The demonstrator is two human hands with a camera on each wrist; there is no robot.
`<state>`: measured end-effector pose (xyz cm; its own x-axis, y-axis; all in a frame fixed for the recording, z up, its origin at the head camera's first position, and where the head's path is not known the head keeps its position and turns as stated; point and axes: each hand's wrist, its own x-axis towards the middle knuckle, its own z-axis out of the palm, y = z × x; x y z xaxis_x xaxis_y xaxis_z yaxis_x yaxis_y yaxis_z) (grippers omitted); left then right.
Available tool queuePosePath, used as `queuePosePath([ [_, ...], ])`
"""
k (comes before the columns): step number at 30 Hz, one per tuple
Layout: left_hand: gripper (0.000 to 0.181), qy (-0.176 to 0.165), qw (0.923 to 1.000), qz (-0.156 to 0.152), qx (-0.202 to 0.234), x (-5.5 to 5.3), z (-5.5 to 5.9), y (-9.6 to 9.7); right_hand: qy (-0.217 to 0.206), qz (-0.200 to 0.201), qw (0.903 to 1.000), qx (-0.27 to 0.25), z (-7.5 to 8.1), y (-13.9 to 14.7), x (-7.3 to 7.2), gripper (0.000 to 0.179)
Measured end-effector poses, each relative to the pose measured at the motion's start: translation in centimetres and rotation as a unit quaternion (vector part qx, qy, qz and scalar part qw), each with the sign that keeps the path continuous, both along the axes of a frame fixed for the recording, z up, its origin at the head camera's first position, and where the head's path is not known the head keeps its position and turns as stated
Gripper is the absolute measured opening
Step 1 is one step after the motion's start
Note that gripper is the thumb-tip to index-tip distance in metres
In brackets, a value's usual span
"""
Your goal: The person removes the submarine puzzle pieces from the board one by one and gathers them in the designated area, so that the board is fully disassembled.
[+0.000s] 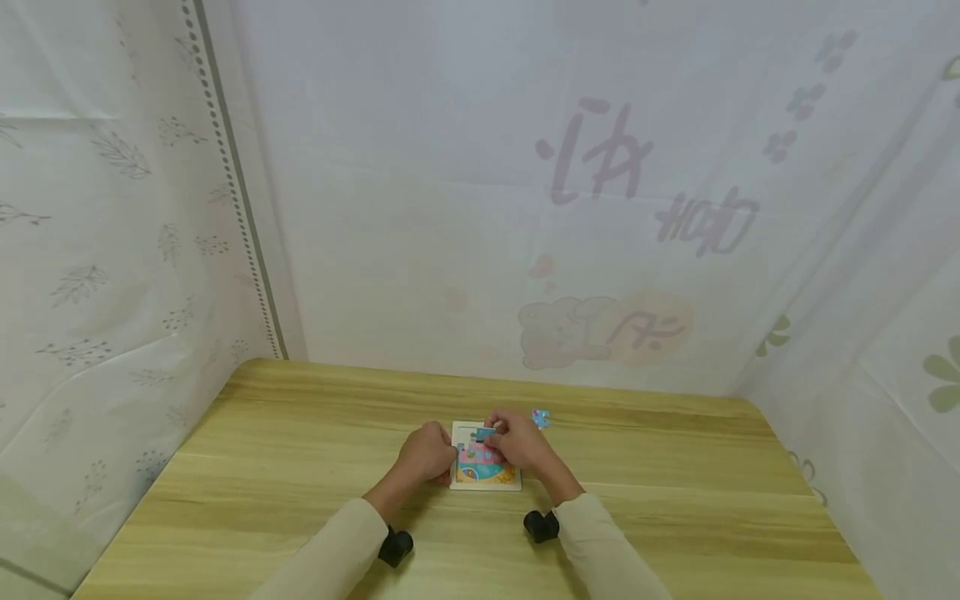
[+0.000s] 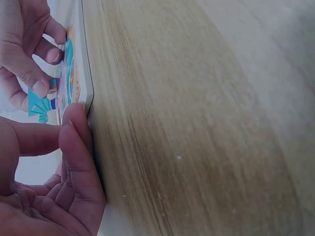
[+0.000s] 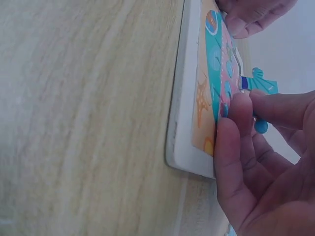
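1. Nearest are two cream sleeves [image 1: 333, 546], with a black block [image 1: 396, 547] by each wrist.
2. The wooden table [image 1: 675, 483] spreads beneath the arms.
3. On it, between the hands, lies a puzzle board [image 3: 183, 137] with a pale rim; its near part shows a sandy strip with a starfish, then teal and pink, and a pale bare patch shows toward its far left.
4. The left hand [image 1: 426, 454] pinches the board's left edge, thumb and finger close together.
5. The right hand [image 1: 519, 440] holds a teal puzzle piece [image 3: 266, 84] in a narrow pinch, tilted up over the board; whether the piece touches it, I cannot tell.
6. Just beyond the right hand, a loose piece [image 1: 540, 418] lies on the table.
7. Farthest hangs a pale printed cloth [image 1: 412, 208].
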<state>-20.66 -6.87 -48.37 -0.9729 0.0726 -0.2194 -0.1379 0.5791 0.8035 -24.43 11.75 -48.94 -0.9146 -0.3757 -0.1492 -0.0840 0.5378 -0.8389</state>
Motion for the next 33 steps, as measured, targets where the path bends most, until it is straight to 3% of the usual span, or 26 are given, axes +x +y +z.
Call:
queuePosePath([
  [4,0.009,0.007,0.9999,-0.007,-0.006,0.1,0.0,0.0,-0.034,-0.01,0.9979,-0.054,-0.2,0.6,-0.1,0.009],
  [9,0.01,0.007,0.9998,-0.011,-0.016,0.2,-0.3,0.0,-0.083,-0.043,0.9858,-0.14,-0.1,2.0,-0.3,0.025],
  [14,0.01,0.012,0.9995,-0.012,-0.026,0.1,-0.5,0.0,-0.084,-0.104,0.9774,-0.163,0.7,3.4,-1.1,0.031],
  [24,0.009,0.014,0.9993,-0.015,-0.032,0.1,-0.1,-0.1,-0.043,-0.212,0.9657,-0.144,1.2,8.7,-3.6,0.033],
  [33,0.011,0.022,0.999,-0.024,-0.032,0.0,0.1,0.0,-0.055,-0.252,0.9617,-0.094,0.3,11.6,-3.4,0.027],
])
